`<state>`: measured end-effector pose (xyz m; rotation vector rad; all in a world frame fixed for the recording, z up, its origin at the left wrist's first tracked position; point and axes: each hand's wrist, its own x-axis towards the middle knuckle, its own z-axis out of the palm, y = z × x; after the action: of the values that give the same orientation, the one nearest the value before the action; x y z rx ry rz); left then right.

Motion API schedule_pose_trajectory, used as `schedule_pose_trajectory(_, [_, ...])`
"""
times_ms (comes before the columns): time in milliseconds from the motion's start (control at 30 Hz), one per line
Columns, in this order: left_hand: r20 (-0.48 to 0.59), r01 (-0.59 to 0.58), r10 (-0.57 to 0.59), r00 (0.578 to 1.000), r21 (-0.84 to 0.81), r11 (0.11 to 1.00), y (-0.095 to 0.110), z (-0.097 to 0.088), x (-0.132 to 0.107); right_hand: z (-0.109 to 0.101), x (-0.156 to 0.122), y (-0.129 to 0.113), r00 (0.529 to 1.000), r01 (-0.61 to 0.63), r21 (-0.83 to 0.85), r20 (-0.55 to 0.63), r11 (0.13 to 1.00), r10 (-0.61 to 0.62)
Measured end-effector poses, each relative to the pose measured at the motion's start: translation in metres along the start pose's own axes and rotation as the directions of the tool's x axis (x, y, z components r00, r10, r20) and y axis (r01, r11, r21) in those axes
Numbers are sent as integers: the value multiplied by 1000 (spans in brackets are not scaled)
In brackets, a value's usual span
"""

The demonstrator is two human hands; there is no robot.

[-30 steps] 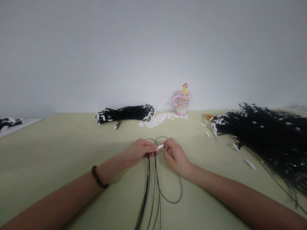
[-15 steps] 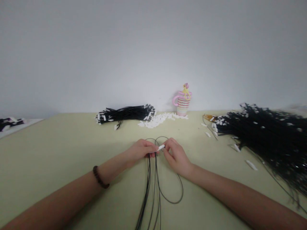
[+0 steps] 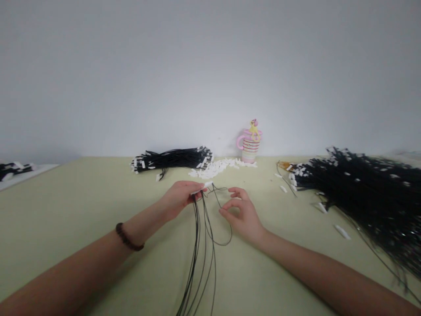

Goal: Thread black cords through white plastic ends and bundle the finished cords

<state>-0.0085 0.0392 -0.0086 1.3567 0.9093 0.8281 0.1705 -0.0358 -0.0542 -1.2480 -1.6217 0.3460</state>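
My left hand (image 3: 183,196) is closed, pinching a narrow white connector piece (image 3: 206,186) between thumb and fingers. From that piece several thin black wires (image 3: 196,232) hang down toward the table's near edge, and one loops out to the right. Thumb and forefinger of my right hand (image 3: 241,215) meet on a thin black wire (image 3: 217,198) that runs up to the connector piece's right end. The other fingers of that hand are partly curled and apart. My left fingertips hide part of the white piece.
A bundle of black wires with white ends (image 3: 174,158) lies at the back. Beside it are a heap of small white pieces (image 3: 213,168) and a striped pink mug (image 3: 250,149). A large black wire pile (image 3: 362,188) covers the right side, with loose white pieces near it.
My left hand has moved left and slightly up with the white piece. My right hand has come away from the white piece and now pinches a wire below it.
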Motion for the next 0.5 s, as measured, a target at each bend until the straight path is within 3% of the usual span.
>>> schedule_pose_trajectory(167, [-45, -9, 6, 999, -67, 998, 0, 1, 2, 0, -1, -4, 999, 33, 50, 4, 998, -33])
schedule_pose_trajectory(267, [-56, -16, 10, 998, -103, 995, 1, -2, 5, 0, 1, -2, 1000, -26, 38, -6, 999, 26])
schedule_pose_trajectory(367, [11, -4, 6, 1000, -114, 993, 10, -9, 4, 0, 5, 2, 985, -121, 66, 135, 990, 111])
schedule_pose_trajectory(500, [161, -67, 76, 984, -58, 996, 32, -13, -9, 2, 7, 6, 915, -266, 248, 369, 932, 164])
